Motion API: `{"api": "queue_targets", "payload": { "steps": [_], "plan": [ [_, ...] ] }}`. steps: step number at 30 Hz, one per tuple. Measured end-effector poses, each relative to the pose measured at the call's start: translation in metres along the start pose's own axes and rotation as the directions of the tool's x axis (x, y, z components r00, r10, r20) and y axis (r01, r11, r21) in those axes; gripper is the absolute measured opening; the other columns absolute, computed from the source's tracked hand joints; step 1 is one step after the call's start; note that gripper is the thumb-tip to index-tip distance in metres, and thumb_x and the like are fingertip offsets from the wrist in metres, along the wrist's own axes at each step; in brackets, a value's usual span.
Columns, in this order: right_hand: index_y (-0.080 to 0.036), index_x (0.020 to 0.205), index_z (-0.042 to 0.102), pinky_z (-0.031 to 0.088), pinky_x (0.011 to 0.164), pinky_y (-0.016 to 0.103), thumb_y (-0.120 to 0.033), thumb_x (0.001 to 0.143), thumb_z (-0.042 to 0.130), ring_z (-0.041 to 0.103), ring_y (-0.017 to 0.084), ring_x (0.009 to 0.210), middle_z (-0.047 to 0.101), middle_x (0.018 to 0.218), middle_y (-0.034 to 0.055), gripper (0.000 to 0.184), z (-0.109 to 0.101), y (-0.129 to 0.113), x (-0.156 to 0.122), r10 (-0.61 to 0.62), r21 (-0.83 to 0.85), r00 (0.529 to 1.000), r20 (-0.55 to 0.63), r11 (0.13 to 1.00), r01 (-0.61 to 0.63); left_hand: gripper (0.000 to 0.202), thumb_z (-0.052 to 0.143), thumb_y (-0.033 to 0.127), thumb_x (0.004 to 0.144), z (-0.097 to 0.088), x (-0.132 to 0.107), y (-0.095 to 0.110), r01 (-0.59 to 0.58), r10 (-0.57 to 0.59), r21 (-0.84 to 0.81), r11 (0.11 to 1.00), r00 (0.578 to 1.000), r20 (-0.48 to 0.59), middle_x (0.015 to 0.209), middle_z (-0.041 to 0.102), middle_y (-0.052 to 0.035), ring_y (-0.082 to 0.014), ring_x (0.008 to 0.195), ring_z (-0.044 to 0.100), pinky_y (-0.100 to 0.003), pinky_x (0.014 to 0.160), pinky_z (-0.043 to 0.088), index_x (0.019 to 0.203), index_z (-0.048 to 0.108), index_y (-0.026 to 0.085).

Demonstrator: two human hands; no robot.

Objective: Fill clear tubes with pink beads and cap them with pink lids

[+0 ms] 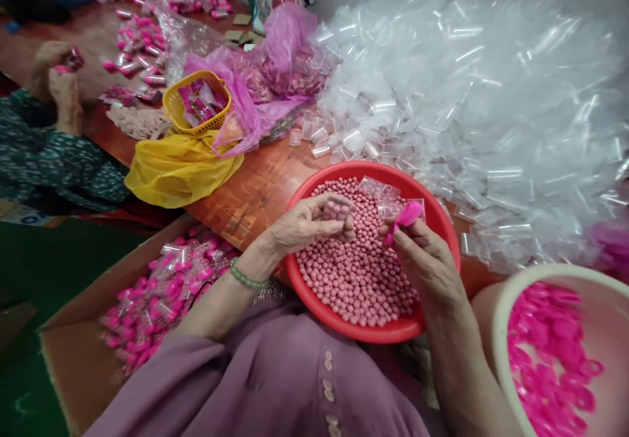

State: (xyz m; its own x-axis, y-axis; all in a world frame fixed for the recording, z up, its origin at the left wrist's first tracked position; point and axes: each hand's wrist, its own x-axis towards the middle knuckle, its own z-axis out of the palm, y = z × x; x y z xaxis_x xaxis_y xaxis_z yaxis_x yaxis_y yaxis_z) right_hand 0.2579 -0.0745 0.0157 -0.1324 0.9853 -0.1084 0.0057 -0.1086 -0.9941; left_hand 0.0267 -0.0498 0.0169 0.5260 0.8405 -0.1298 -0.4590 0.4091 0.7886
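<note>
A red bowl (445, 224) full of small pink beads (354, 280) rests at the table edge in front of me. My left hand (307, 224) is curled over the bowl, pinching a small clear bag (335, 209) with pink beads in it. My right hand (425, 260) is closed on a bright pink plastic piece (407, 215) just to the right of the bag. A few empty clear bags (381, 191) lie on the beads at the bowl's far side.
A big heap of clear bags (491, 96) covers the table's right. A cream tub (501, 306) of pink plastic pieces stands at lower right. A cardboard box (69, 365) of filled packets sits lower left. Another person's hands (56, 73), a yellow basket (170, 103), and yellow and pink plastic bags lie beyond.
</note>
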Motion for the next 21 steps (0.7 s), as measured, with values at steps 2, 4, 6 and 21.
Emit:
{"api": "queue_targets", "payload": {
  "steps": [2, 4, 6, 21],
  "plan": [
    [-0.025, 0.112, 0.065, 0.052, 0.081, 0.034, -0.039, 0.088, 0.063, 0.065, 0.019, 0.092, 0.070, 0.100, 0.0056, 0.028, 0.007, 0.001, -0.005, -0.031, 0.010, 0.999, -0.009, 0.999, 0.031, 0.035, 0.082, 0.022, 0.069, 0.001, 0.002, -0.003, 0.019, -0.020, 0.034, 0.999, 1.000, 0.019, 0.082, 0.068, -0.0017, -0.0123, 0.076, 0.068, -0.029, 0.078, 0.055, 0.099, 0.064, 0.015],
    [-0.024, 0.114, 0.064, 0.052, 0.080, 0.033, -0.038, 0.090, 0.059, 0.065, 0.019, 0.089, 0.070, 0.101, 0.0063, 0.028, 0.014, -0.001, -0.010, -0.049, -0.002, 0.999, -0.010, 0.999, 0.049, 0.036, 0.082, 0.023, 0.069, 0.001, 0.004, -0.004, 0.052, -0.056, 0.069, 0.996, 0.997, 0.048, 0.083, 0.069, -0.0023, -0.0124, 0.077, 0.068, -0.028, 0.078, 0.055, 0.099, 0.064, 0.015],
    [-0.023, 0.114, 0.064, 0.052, 0.079, 0.033, -0.038, 0.091, 0.058, 0.064, 0.018, 0.087, 0.070, 0.101, 0.0065, 0.028, 0.022, -0.004, -0.015, -0.044, -0.016, 0.999, 0.006, 0.999, 0.044, 0.037, 0.083, 0.024, 0.067, 0.002, 0.006, -0.001, 0.059, -0.064, 0.094, 0.994, 0.997, 0.049, 0.085, 0.069, -0.0022, -0.0125, 0.078, 0.068, -0.028, 0.078, 0.055, 0.098, 0.064, 0.015],
    [-0.018, 0.094, 0.058, 0.044, 0.075, 0.029, -0.032, 0.096, 0.045, 0.053, 0.015, 0.078, 0.061, 0.086, 0.0023, 0.018, 0.067, -0.012, -0.029, -0.011, -0.532, 0.988, 0.153, 0.841, 0.092, 0.039, 0.085, 0.038, 0.060, -0.005, 0.004, 0.006, -0.020, 0.034, 0.343, 0.939, 0.999, -0.035, 0.067, 0.058, 0.0039, -0.0071, 0.062, 0.051, -0.022, 0.061, 0.041, 0.083, 0.065, 0.013]
  ]
}}
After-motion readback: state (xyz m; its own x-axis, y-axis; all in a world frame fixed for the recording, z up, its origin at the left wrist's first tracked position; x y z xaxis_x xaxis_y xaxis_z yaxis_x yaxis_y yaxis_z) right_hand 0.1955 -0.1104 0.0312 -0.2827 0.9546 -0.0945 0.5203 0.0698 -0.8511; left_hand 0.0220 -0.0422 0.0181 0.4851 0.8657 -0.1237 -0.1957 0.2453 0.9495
